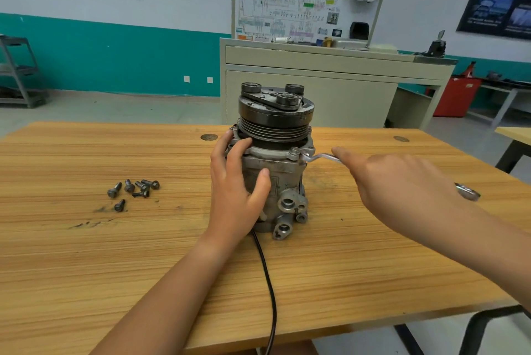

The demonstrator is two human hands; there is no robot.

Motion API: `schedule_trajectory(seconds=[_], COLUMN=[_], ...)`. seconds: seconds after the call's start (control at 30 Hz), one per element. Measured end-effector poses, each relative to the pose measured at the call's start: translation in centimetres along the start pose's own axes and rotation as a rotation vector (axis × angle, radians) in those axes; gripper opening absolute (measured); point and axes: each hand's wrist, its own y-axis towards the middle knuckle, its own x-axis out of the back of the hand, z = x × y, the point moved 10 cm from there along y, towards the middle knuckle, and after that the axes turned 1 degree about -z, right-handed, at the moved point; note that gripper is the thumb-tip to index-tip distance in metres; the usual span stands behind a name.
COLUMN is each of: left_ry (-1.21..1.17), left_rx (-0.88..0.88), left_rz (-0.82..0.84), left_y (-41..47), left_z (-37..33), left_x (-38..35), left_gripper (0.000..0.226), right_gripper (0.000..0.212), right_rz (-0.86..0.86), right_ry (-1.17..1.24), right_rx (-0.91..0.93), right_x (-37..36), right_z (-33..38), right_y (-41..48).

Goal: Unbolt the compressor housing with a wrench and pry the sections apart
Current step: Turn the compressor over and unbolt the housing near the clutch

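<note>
A grey metal compressor (283,173) stands upright on the wooden table (115,254), its black pulley (275,113) on top. My left hand (237,182) grips the housing's left side, fingers on the flange and thumb on the body. A silver wrench (320,157) sits on a flange bolt (295,150) at the right. My right hand (402,182) lies over the wrench shaft with the forefinger stretched along it; the wrench's far end (468,192) sticks out behind the hand. Several removed bolts (133,189) lie loose to the left.
A black cable (268,282) runs from the compressor's base toward me and over the table's front edge. Behind the table stand a beige cabinet (330,78) with a wiring-diagram board (304,1), a grey shelf (20,73) at far left and a red cabinet (455,96) at right.
</note>
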Motion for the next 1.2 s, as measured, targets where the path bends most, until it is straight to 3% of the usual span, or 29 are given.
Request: schedule_trajectory(seconds=[0.23,0.47,0.6,0.77,0.93,1.2], left_ry=[-0.024,-0.016,0.021,-0.003,-0.009,-0.017], left_rx=[0.001,-0.005,0.012,0.007,-0.010,0.013], left_rz=[0.004,-0.002,-0.010,0.003,0.008,0.005], left_y=[0.1,0.1,0.1,0.1,0.1,0.1], left_z=[-0.1,-0.1,0.2,0.1,0.1,-0.1], left_x=[0.0,0.0,0.0,-0.1,-0.1,-0.1], left_gripper=[0.045,0.045,0.048,0.045,0.044,0.045], right_gripper=[0.039,0.050,0.065,0.050,0.049,0.027], right_rz=[0.042,0.135,0.173,0.057,-0.007,-0.331], right_ry=[0.100,-0.190,-0.224,-0.104,-0.100,0.293], right_rx=[-0.113,0.038,0.095,0.136,0.216,0.201], right_x=[0.2,2.1,1.7,1.3,-0.8,-0.9], right_z=[-1.2,2.8,4.7,1.5,-1.1,0.1], right_y=[0.6,0.8,0.8,1.5,4.7,6.8])
